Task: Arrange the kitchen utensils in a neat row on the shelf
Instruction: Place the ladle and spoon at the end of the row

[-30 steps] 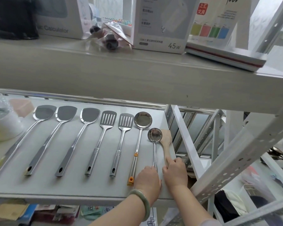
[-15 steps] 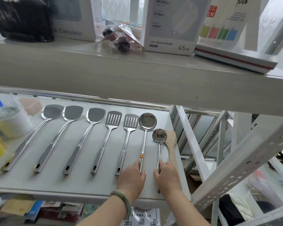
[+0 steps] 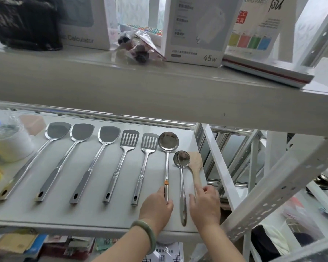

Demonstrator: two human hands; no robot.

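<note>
- Eight utensils lay on the shelf (image 3: 95,214) in the head view, handles toward the person: three solid turners (image 3: 51,159), two slotted turners (image 3: 121,163), a large ladle (image 3: 167,157), a small ladle (image 3: 181,178) and a wooden spatula (image 3: 195,167) at the right end.
- The left hand (image 3: 156,207) rested on the large ladle's handle below its orange band, thumb and fingers pinching the shaft.
- The right hand (image 3: 205,203) had its grip loosely spread, index finger pressed onto the wooden spatula's handle; whether anything was pinched, I could not tell.
- The small ladle lay between the two hands, touched by neither, its long axis running front to back and its handle end reaching nearest the shelf's front edge.
- The wooden spatula's blade lay partly behind the small ladle's bowl, just beside it, crowding the right edge of the shelf.
- Judged from this, the row was nearly finished; the right hand was nearer to both end pieces, and spacing them called for a sideways nudge along the shelf.
</note>
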